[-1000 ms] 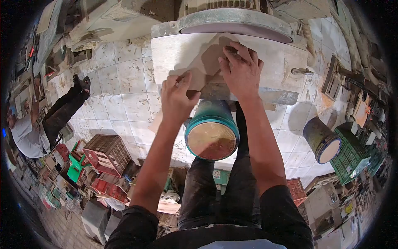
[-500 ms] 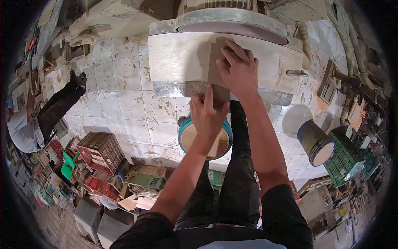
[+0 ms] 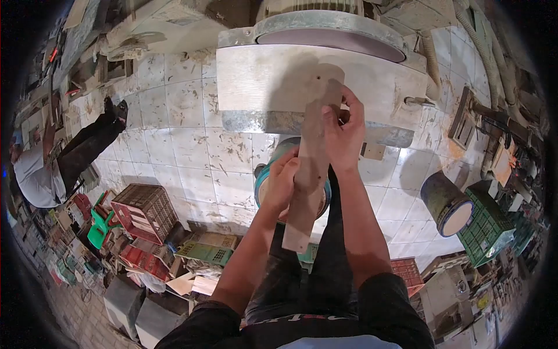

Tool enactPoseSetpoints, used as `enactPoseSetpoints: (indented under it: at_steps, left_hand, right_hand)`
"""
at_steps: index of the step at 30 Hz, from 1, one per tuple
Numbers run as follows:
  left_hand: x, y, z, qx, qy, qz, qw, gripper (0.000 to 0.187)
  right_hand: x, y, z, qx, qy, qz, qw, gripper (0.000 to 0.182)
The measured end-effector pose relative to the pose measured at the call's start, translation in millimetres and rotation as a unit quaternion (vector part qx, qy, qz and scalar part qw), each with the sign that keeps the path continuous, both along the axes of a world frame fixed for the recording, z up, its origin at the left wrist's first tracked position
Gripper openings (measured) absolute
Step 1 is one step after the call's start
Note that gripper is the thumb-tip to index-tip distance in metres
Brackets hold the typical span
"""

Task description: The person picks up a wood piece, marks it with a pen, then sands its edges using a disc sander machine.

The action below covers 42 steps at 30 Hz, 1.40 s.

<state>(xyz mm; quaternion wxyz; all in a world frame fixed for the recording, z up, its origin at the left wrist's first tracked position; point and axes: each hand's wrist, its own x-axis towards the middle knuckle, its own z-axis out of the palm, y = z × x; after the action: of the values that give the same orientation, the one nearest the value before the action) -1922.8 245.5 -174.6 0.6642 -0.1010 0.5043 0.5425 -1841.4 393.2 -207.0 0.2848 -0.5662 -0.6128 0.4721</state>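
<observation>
In the head view I am watching both hands gripping a long board (image 3: 311, 168), which is tilting up off the sander table (image 3: 261, 81). The right hand (image 3: 344, 131) is pinching its upper end, just over the table's near edge. The left hand (image 3: 283, 183) is wrapping around its middle from the left, above a teal drum (image 3: 263, 174). The board's lower end is hanging free over my legs.

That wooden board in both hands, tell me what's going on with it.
A person stands at a disc sander, holding a long wooden board with both hands. The right hand grips its upper end over the sander table, near the sanding disc. The left hand supports it lower down, above a teal drum on the tiled floor. Another person sits far off at the left.
</observation>
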Motion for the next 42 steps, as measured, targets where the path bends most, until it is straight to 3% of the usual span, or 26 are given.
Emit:
enactPoseSetpoints:
  at_steps: [2, 3, 4, 5, 7, 9, 11, 13, 18, 23, 33, 42]
  left_hand:
    - [2, 3, 1, 0.001, 0.314, -0.102, 0.944, 0.074]
    - [2, 7, 4, 0.002, 0.313, -0.101, 0.944, 0.074]
    - [1, 11, 6, -0.024, 0.482, -0.196, 0.854, 0.08]
    - [-1, 17, 7, -0.049, 0.628, -0.281, 0.724, 0.087]
    - [-17, 21, -5, -0.071, 0.624, -0.262, 0.733, 0.088]
    - [-45, 20, -18, -0.019, 0.706, -0.285, 0.648, 0.084]
    - [-73, 25, -23, -0.004, 0.766, -0.318, 0.559, 0.076]
    - [-101, 32, -20, -0.006, 0.785, -0.351, 0.51, 0.078]
    - [-157, 51, -15, 0.015, 0.798, -0.382, 0.465, 0.071]
    - [-175, 60, -16, 0.052, 0.795, -0.378, 0.472, 0.069]
    - [-129, 36, -24, 0.005, 0.787, -0.35, 0.508, 0.069]
    - [-53, 30, -31, -0.057, 0.768, -0.276, 0.575, 0.072]
  right_hand:
    - [-6, 4, -7, 0.003, 0.012, -0.014, 1.0, 0.05]
    - [-8, 5, -9, 0.005, 0.024, -0.028, 0.999, 0.049]
    - [-7, 6, -11, 0.005, 0.023, -0.028, 0.999, 0.049]
    - [-9, 8, -7, 0.004, -0.012, -0.011, 1.0, 0.051]
    - [-10, 15, -6, 0.008, -0.047, 0.006, 0.999, 0.052]
    - [-6, 21, -11, 0.187, -0.182, 0.1, 0.96, 0.051]
    - [-8, 25, -15, 0.186, -0.202, 0.128, 0.953, 0.05]
    - [-14, 27, -16, 0.183, -0.218, 0.155, 0.946, 0.049]
    - [-32, 27, -19, 0.207, -0.252, 0.157, 0.932, 0.053]
    - [-41, 29, -23, 0.209, -0.255, 0.149, 0.932, 0.051]
    - [-38, 37, -19, 0.219, -0.255, 0.139, 0.932, 0.043]
    - [-30, 52, -21, 0.227, -0.255, 0.153, 0.927, 0.036]
